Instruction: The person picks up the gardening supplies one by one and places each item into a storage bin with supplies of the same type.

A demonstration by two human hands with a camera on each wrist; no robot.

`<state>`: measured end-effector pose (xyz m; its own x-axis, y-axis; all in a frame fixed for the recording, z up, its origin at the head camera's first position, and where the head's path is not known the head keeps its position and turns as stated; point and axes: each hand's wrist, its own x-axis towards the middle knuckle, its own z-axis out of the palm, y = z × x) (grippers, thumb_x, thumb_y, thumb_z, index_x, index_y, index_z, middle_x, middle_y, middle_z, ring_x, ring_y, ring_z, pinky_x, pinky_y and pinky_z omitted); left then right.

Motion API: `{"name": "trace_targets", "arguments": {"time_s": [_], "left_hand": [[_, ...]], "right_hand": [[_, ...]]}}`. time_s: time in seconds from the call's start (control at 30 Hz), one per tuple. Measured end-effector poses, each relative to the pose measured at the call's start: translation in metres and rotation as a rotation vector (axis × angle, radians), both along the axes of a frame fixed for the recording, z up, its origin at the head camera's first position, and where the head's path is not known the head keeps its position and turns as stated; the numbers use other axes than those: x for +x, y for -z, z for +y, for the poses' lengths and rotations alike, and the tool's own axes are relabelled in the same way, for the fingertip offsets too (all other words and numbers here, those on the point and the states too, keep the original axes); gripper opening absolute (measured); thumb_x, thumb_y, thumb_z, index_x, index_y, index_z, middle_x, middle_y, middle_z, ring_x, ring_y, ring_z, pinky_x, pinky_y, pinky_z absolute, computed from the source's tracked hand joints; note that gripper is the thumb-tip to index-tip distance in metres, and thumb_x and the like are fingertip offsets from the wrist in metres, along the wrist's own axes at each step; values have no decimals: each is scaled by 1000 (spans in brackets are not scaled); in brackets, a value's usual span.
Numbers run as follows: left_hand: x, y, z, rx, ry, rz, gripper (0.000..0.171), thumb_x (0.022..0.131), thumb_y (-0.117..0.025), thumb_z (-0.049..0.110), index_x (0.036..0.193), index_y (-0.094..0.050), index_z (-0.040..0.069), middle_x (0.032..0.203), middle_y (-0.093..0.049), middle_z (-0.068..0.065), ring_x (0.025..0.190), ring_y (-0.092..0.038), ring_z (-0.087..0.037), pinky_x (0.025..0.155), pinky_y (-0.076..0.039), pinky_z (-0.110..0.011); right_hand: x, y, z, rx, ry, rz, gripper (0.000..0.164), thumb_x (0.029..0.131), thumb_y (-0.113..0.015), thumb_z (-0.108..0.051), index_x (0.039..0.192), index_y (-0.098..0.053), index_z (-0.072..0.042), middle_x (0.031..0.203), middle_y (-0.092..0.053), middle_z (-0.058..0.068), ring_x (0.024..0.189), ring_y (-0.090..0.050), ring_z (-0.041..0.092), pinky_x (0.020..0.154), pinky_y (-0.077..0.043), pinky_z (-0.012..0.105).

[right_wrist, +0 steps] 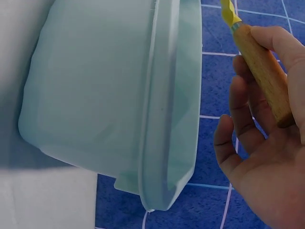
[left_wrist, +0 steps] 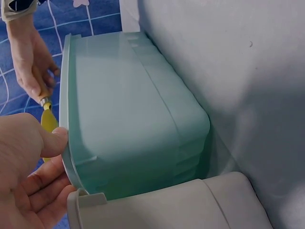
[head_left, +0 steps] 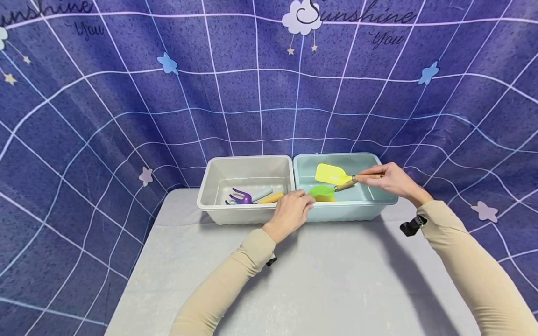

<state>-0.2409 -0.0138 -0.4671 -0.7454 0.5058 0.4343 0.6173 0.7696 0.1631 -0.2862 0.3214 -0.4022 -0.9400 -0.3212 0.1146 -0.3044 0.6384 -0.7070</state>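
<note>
My right hand [head_left: 391, 179] holds a small yellow shovel [head_left: 330, 174] by its wooden handle [right_wrist: 262, 71], above the pale blue-green bin [head_left: 344, 212]. The shovel's blade points left over the bin's inside. Inside that bin lie a green trowel [head_left: 321, 191] with a wooden handle and another yellow piece [head_left: 325, 198], partly hidden by the front wall. At the bin's front left corner, my left hand [head_left: 290, 212] grips the rim, thumb outside and fingers over the edge, as the left wrist view [left_wrist: 28, 162] shows.
Close against its left side stands a grey bin [head_left: 235, 214]. It holds a purple hand rake [head_left: 243, 199], a yellow handle [head_left: 271, 198] and a pale blue handle [head_left: 262, 192]. Both bins rest on a light grey table [head_left: 319, 280], before a blue checked curtain [head_left: 235, 93].
</note>
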Motion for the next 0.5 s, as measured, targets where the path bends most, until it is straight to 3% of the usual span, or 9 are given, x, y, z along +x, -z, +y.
{"name": "trace_targets", "arguments": {"time_s": [0.1, 0.33, 0.5], "left_hand": [[0, 0, 0, -4, 0, -1, 13, 102, -72, 26, 111, -81, 23, 99, -74, 4, 89, -74, -17, 76, -60, -33], [0, 0, 0, 0, 2, 11, 13, 102, -72, 26, 110, -81, 23, 97, -73, 4, 88, -74, -17, 76, -60, -33], [1, 0, -1, 5, 5, 18, 12, 102, -72, 26, 109, -81, 22, 96, -72, 4, 87, -73, -18, 75, -60, -33]], "right_hand": [[0, 2, -2, -14, 0, 4, 29, 97, -80, -22, 120, -81, -4, 110, -82, 5, 86, -61, -5, 73, -51, 13], [-2, 8, -6, -43, -8, 11, 28, 96, -80, -17, 119, -80, -2, 115, -80, 18, 89, -65, -9, 77, -52, 10], [-6, 14, -6, -42, -20, 0, 28, 96, -79, -16, 121, -80, -1, 117, -79, 20, 91, -66, -10, 78, -52, 10]]}}
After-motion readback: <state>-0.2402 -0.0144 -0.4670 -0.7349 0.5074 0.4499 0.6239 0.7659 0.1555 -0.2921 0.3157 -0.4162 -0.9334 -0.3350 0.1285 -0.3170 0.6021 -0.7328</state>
